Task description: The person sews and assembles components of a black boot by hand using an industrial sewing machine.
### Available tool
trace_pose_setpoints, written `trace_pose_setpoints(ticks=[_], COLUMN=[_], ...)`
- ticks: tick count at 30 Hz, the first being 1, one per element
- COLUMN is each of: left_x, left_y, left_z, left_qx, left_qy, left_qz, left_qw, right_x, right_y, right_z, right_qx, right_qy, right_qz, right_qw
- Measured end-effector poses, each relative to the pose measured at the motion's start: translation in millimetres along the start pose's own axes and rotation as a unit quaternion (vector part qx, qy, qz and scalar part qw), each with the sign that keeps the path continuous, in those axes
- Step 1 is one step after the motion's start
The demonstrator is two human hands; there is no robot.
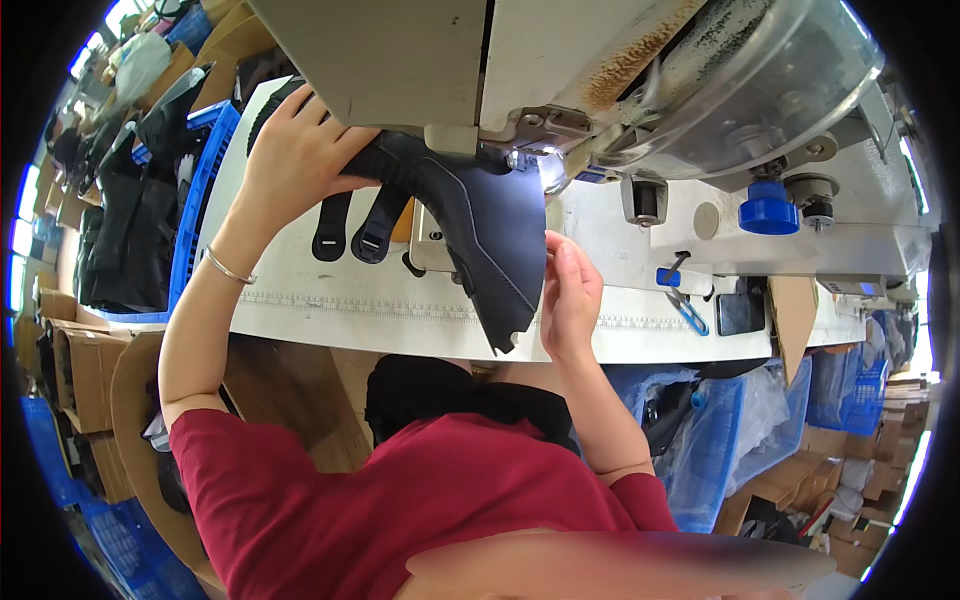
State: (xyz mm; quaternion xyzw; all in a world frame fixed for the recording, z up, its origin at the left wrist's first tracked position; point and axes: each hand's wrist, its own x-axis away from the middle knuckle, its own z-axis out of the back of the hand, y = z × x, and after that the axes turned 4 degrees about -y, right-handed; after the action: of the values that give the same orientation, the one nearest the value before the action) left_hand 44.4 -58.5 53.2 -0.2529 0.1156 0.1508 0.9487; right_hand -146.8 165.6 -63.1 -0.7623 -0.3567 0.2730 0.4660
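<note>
Blk piece (505, 225) looks matt, leather-like; guard (770, 100) glossy clr plastic.

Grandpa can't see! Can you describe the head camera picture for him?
A black stitched piece sits under the bright light of a sewing machine, a person's left hand on its left part and right hand at its right edge. The person wears a dark red shirt. A blue-handled tool and a dark phone-like device lie right on the white table.

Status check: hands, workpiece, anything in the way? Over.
Left hand on black workpiece; right hand at its right edge. Workpiece partly hidden by machine head. Two black straps beside it.
</note>
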Motion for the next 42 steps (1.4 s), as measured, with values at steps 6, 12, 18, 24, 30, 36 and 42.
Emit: trace_pose_setpoints(ticks=[6, 12, 18, 24, 30, 36, 42], left_x=[41, 119, 168, 206, 62, -21, -60], left_y=[4, 3, -1, -47, -29, 9, -43], left_z=[18, 47, 43, 13, 86, -6, 24], left_qx=[-0.013, 0.244, 0.622, 0.630, 0.412, 0.541, 0.435], left_qy=[0.013, -0.128, -0.187, -0.291, -0.042, -0.656, -0.402], left_qz=[0.047, 0.218, 0.331, 0.321, 0.054, -0.016, 0.040], left_qw=[0.999, 0.936, 0.685, 0.644, 0.909, 0.526, 0.805], right_x=[22, 20, 0, 0, -2, 13, 1], right_y=[65, 46, 40, 15, -18, -33, -19], right_z=[7, -53, -103, -99, -88, -86, -50], right_qx=[0.041, 0.239, 0.224, 0.269, 0.418, 0.446, 0.362], right_qy=[-0.078, -0.227, -0.259, -0.339, -0.369, -0.434, -0.263], right_qz=[-0.011, 0.124, 0.191, 0.059, 0.065, 0.074, 0.007], right_qw=[0.996, 0.936, 0.920, 0.900, 0.827, 0.779, 0.895])
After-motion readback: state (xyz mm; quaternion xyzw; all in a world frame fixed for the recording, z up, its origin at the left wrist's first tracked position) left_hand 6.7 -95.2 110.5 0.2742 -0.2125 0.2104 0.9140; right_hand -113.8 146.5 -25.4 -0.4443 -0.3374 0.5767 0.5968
